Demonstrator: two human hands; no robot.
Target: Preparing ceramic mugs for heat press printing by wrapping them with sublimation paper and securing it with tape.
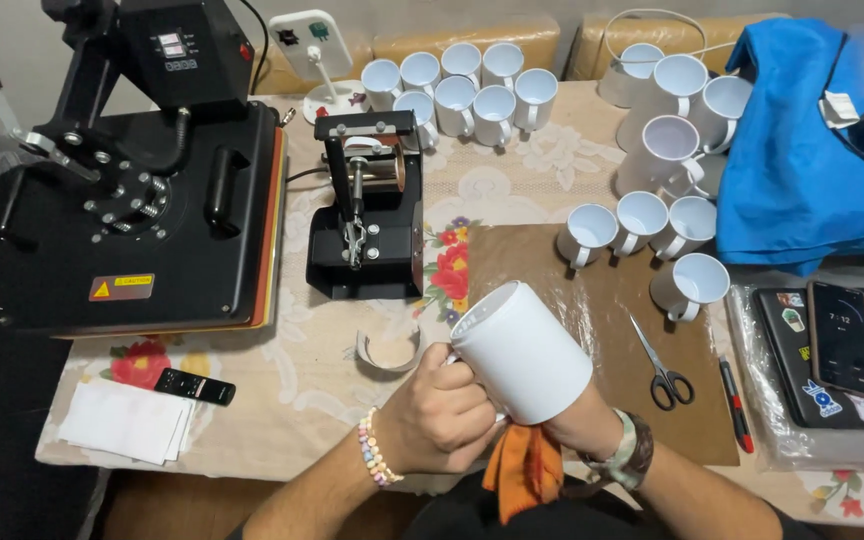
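A plain white mug (522, 350) is held tilted above the table's front edge. My left hand (440, 420), with a bead bracelet on the wrist, is closed around the mug's handle. My right hand (582, 420) is mostly hidden behind the mug's base and holds an orange cloth (524, 465) against it; a camouflage strap is on that wrist. A curled strip of white paper (387, 352) lies on the tablecloth just left of the mug.
A small black mug press (367, 205) and a large flat heat press (142, 190) stand at left. Several white mugs (462, 90) fill the back and right. Scissors (660, 365), a red-black pen (735, 405), a phone (840, 335), blue fabric (812, 130), white paper sheets (127, 420), a black remote (195, 386).
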